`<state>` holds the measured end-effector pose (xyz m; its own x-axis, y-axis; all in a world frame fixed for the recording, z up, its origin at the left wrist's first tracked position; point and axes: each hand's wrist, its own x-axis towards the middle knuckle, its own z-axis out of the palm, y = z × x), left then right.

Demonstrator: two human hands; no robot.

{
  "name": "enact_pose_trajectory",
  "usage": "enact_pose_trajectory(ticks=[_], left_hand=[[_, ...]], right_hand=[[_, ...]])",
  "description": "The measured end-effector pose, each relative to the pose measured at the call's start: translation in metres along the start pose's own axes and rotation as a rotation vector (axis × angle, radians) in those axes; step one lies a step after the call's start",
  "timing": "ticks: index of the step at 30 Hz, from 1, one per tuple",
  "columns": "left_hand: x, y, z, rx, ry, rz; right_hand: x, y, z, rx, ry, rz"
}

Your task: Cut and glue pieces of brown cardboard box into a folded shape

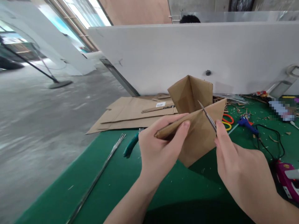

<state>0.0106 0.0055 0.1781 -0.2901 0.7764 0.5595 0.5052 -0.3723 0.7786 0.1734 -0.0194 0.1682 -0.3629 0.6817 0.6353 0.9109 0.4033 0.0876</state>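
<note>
My left hand (158, 146) grips the left edge of a folded piece of brown cardboard (198, 137), thumb on the near side. Its upright panels (193, 93) stand at an angle behind, and the whole piece is raised over the green table (126, 186). Pinched in my right hand (243, 168) is a slim pointed metal blade (209, 118). The tip lies at the cardboard's top edge, near a small nick. My fingers hide the handle of this tool. Teal-handled pliers (131, 145) lie just left of my left hand, partly covered by it.
Flat cardboard sheets (126, 109) lie at the back left. Thin metal wires (98, 175) run along the left side. To the right are orange and yellow handles (228, 119), a blue glue gun (249, 124) with its cord, cardboard scraps and a magenta device (287, 177). A white partition (163, 56) closes the back.
</note>
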Motion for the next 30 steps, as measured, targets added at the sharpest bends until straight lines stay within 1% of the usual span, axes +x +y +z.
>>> enact_pose_trajectory(ticks=[3, 5, 9, 12, 16, 20, 24, 30], left_hand=[[-0.003, 0.004, 0.003, -0.005, 0.053, -0.02], [-0.003, 0.004, 0.004, -0.012, 0.067, -0.007], [-0.002, -0.003, 0.002, -0.02, -0.001, 0.042], [-0.002, -0.005, 0.001, -0.027, -0.034, 0.052], [-0.004, -0.002, 0.002, -0.023, -0.019, 0.076], [-0.005, -0.002, 0.005, -0.004, 0.029, 0.104], [-0.005, -0.003, 0.006, 0.0, 0.053, 0.099], [-0.004, 0.001, 0.004, 0.006, 0.019, 0.044]], right_hand=[[-0.004, 0.0, -0.002, -0.077, 0.007, -0.022], [-0.006, 0.0, -0.005, -0.11, 0.007, -0.025], [-0.009, -0.002, -0.008, -0.138, 0.018, -0.011], [-0.008, -0.002, -0.005, -0.126, 0.03, -0.003], [-0.006, -0.002, 0.001, -0.116, 0.038, 0.02], [-0.004, -0.001, 0.003, -0.138, 0.05, 0.031], [-0.008, -0.001, -0.001, -0.157, 0.046, 0.019], [-0.01, 0.0, -0.002, -0.131, 0.079, -0.007]])
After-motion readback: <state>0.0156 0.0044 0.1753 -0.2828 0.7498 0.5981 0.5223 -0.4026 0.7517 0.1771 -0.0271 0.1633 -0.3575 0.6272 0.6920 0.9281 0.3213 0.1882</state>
